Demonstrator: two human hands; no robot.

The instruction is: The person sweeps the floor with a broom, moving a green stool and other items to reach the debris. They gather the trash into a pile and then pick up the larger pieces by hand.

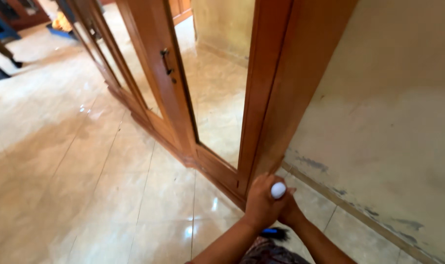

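1. While clasped together low by the brown wooden door frame [269, 93]: left hand [262, 201] and right hand [290, 211], both gripping a white rounded handle end [278, 190].
2. Below wrists: blue-and-black object [273, 232], blurred, over the glossy beige tiled floor [100, 171].

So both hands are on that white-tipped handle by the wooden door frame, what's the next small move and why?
Probably draw the handle back toward the body, sweeping along the tiled floor. Both the left hand and right hand grip it together at the foot of the door frame, and the dark head sits low, near the person.
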